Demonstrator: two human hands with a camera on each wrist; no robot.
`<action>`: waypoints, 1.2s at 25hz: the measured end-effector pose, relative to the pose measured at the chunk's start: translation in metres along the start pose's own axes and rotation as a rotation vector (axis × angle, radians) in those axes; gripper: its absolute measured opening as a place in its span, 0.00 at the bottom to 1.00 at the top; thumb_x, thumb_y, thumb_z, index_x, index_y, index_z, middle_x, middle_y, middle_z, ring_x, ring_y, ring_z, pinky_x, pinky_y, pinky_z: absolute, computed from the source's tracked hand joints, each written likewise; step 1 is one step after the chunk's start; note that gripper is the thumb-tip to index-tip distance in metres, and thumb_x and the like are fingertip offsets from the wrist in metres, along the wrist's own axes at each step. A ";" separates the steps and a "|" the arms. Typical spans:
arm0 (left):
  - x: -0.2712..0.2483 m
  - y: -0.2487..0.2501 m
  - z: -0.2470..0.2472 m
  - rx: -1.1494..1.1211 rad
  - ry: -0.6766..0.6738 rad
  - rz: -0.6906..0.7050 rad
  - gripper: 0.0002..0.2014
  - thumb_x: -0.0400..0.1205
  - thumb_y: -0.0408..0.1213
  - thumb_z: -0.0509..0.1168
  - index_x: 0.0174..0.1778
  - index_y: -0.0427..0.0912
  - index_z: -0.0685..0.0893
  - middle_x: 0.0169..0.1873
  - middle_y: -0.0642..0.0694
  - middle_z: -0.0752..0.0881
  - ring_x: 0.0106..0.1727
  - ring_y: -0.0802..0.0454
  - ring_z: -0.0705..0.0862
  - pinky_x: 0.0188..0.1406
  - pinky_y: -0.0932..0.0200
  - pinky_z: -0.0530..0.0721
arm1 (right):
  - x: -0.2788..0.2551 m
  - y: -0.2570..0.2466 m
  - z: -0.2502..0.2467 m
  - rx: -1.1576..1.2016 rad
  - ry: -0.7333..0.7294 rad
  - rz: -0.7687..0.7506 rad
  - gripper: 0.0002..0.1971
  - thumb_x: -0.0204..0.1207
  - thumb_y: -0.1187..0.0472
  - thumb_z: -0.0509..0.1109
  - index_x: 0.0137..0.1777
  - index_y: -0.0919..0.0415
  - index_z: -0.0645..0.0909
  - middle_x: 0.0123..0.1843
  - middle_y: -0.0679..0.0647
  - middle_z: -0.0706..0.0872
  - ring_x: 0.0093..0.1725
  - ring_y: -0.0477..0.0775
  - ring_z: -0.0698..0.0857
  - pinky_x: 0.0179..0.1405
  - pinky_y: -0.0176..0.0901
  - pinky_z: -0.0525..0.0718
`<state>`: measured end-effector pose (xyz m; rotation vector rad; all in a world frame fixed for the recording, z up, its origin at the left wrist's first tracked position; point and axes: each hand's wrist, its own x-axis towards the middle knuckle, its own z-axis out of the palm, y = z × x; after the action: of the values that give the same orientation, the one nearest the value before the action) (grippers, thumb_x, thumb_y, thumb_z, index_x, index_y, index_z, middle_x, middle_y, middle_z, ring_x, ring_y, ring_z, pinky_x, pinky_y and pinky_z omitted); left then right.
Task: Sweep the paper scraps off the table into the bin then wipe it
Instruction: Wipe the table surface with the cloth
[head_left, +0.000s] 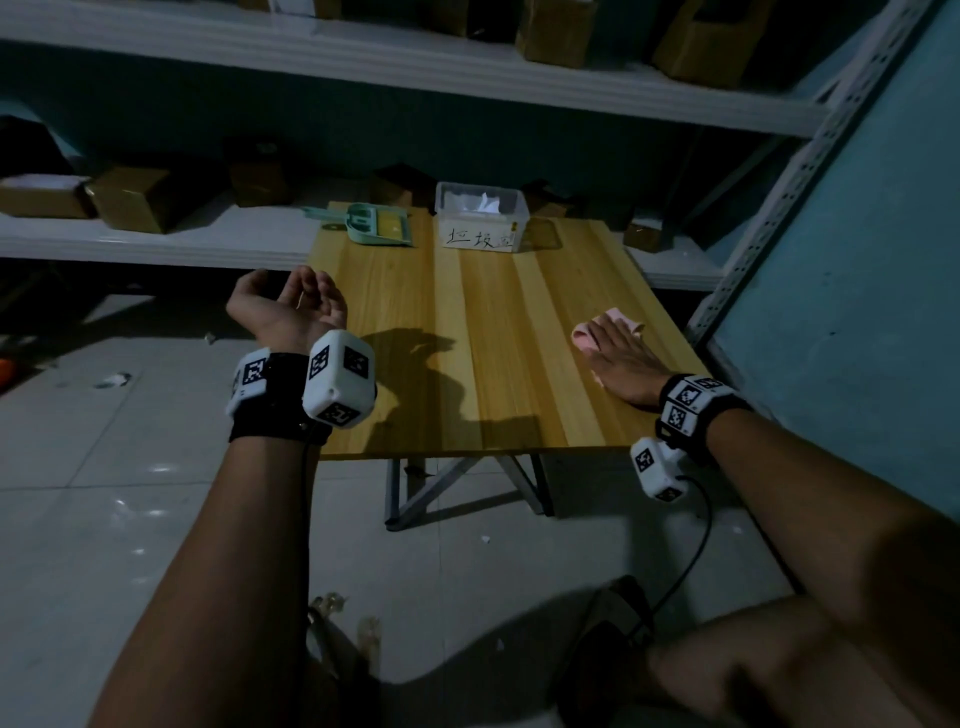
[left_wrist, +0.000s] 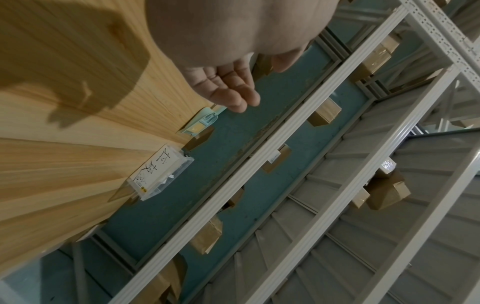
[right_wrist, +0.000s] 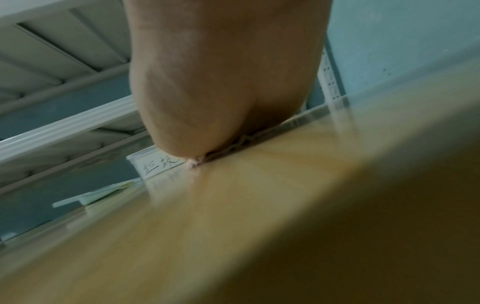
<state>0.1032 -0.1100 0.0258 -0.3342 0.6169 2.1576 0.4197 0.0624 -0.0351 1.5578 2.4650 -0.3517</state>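
Note:
On the right side of the wooden table (head_left: 483, 332) lies a pink cloth (head_left: 589, 332), and my right hand (head_left: 621, 358) presses flat on it with straight fingers. A bit of the cloth (right_wrist: 192, 163) shows under the palm in the right wrist view. My left hand (head_left: 296, 306) hovers palm up just off the table's left edge, fingers (left_wrist: 233, 96) loosely curled, holding nothing. A clear plastic bin (head_left: 480, 215) with a handwritten label and white paper inside stands at the table's far edge. To its left lies a green dustpan (head_left: 376, 226) with a small brush.
White metal shelves (head_left: 156, 239) with brown cardboard boxes (head_left: 130, 200) run behind the table and above it. A teal panel (head_left: 857, 312) stands close on the right. The tiled floor (head_left: 130, 493) on the left has a few small white scraps.

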 end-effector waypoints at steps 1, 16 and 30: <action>0.000 0.000 0.000 0.001 0.002 -0.002 0.14 0.78 0.45 0.61 0.39 0.35 0.79 0.30 0.44 0.79 0.28 0.48 0.80 0.30 0.65 0.74 | 0.000 0.002 0.000 0.012 0.001 0.008 0.29 0.90 0.49 0.40 0.87 0.56 0.37 0.88 0.53 0.34 0.86 0.54 0.34 0.85 0.53 0.38; 0.005 0.007 -0.001 0.008 0.003 -0.016 0.14 0.78 0.45 0.60 0.41 0.36 0.79 0.33 0.44 0.79 0.28 0.48 0.79 0.32 0.64 0.73 | -0.011 0.043 0.000 -0.009 0.058 0.177 0.28 0.91 0.51 0.40 0.87 0.57 0.38 0.88 0.54 0.35 0.86 0.55 0.34 0.83 0.51 0.35; 0.003 -0.002 0.002 -0.009 -0.004 -0.022 0.13 0.78 0.45 0.61 0.41 0.36 0.80 0.32 0.45 0.80 0.27 0.49 0.80 0.31 0.66 0.74 | -0.012 0.080 0.004 0.134 0.055 0.297 0.32 0.87 0.45 0.40 0.88 0.56 0.39 0.88 0.55 0.38 0.87 0.59 0.37 0.85 0.59 0.40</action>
<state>0.1033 -0.1061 0.0252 -0.3397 0.5986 2.1398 0.4978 0.0841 -0.0425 1.9789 2.2405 -0.4348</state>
